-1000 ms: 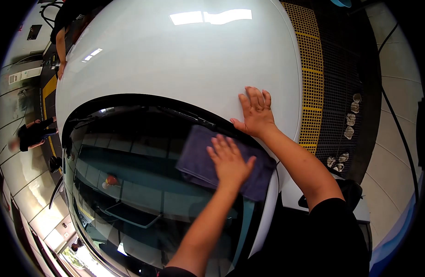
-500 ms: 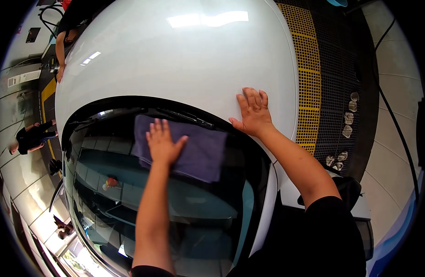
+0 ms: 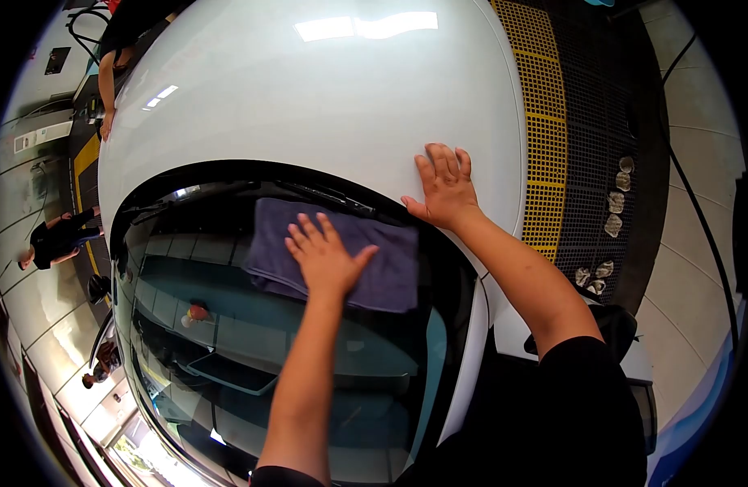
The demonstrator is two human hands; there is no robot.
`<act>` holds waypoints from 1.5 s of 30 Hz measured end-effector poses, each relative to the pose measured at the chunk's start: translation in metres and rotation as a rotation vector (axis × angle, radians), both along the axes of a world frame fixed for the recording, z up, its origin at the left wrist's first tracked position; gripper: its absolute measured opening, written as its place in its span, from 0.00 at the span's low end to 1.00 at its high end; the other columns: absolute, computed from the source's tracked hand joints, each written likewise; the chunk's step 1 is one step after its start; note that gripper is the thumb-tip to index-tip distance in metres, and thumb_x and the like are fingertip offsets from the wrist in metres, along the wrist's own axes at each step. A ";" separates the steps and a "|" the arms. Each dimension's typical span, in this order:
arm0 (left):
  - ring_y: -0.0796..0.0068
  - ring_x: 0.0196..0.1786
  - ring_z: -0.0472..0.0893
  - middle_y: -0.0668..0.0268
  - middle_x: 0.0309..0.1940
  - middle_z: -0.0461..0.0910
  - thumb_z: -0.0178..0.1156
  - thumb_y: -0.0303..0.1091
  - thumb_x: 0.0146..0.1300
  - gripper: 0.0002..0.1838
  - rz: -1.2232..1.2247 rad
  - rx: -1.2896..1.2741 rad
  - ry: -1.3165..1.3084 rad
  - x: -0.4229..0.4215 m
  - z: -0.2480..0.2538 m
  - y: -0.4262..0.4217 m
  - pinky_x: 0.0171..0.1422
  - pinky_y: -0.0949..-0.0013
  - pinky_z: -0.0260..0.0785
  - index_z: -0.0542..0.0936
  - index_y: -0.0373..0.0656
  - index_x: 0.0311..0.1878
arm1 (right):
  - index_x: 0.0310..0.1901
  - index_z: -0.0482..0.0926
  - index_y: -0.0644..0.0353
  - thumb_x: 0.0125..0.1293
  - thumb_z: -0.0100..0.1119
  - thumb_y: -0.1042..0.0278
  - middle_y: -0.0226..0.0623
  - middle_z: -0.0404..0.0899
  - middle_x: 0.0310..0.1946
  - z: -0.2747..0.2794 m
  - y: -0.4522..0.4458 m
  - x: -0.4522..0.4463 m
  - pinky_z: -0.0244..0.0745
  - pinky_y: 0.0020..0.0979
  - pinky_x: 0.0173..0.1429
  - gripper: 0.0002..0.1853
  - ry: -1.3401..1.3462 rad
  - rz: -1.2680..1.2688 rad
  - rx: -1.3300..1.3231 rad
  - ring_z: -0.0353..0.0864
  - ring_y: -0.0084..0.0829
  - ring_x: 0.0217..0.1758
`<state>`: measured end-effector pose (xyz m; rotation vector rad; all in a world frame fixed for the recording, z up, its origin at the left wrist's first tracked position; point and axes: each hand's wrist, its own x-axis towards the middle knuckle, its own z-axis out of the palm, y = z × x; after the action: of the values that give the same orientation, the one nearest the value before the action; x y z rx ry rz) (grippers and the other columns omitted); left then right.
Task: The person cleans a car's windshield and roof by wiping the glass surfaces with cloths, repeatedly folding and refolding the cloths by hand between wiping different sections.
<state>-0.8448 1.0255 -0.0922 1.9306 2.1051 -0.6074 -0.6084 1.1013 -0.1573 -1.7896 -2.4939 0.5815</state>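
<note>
My left hand (image 3: 327, 258) lies flat with its fingers spread on a folded purple-grey towel (image 3: 382, 264), pressing it to the windshield (image 3: 228, 268) of a white car. The towel is near the wiper (image 3: 333, 195) at the glass's upper edge. My right hand (image 3: 445, 188) rests open, fingers apart, on the white hood (image 3: 309, 105) close to its right edge. Nothing is held in it.
A co-worker's arm (image 3: 107, 93) reaches to the hood's far left side. Another person in dark clothes (image 3: 61, 237) stands at the left. Yellow and black floor grating (image 3: 544, 138) runs along the right, with several crumpled pale pieces (image 3: 616, 203). A side mirror (image 3: 613, 329) sits by my right arm.
My left hand has slid to the right across the windshield, carrying the towel with it. My right hand stays at nearly the same spot on the hood.
</note>
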 end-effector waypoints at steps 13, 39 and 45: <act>0.51 0.77 0.60 0.62 0.76 0.61 0.64 0.53 0.57 0.35 -0.238 -0.048 -0.354 -0.014 -0.003 -0.025 0.79 0.50 0.50 0.72 0.64 0.70 | 0.64 0.72 0.64 0.59 0.63 0.53 0.47 0.70 0.67 0.044 -0.120 -0.051 0.55 0.51 0.76 0.34 0.736 0.371 -0.133 0.67 0.47 0.72; 0.38 0.77 0.52 0.57 0.77 0.58 0.62 0.65 0.52 0.44 -0.159 0.125 -0.320 -0.002 0.017 -0.049 0.79 0.38 0.37 0.69 0.59 0.73 | 0.73 0.60 0.64 0.58 0.57 0.30 0.45 0.57 0.76 0.049 -0.157 -0.019 0.41 0.47 0.81 0.51 0.406 0.424 -0.149 0.53 0.44 0.80; 0.37 0.77 0.53 0.58 0.77 0.58 0.62 0.65 0.53 0.44 -0.096 0.158 -0.261 -0.042 0.010 -0.021 0.79 0.36 0.38 0.68 0.61 0.73 | 0.73 0.58 0.65 0.57 0.57 0.29 0.45 0.58 0.76 0.045 -0.105 -0.068 0.41 0.47 0.81 0.53 0.403 0.486 -0.138 0.52 0.44 0.80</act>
<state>-0.8868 1.0045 -0.0827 2.0744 1.9577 -0.1953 -0.6763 0.9959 -0.1119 -0.9448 -2.6249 1.0333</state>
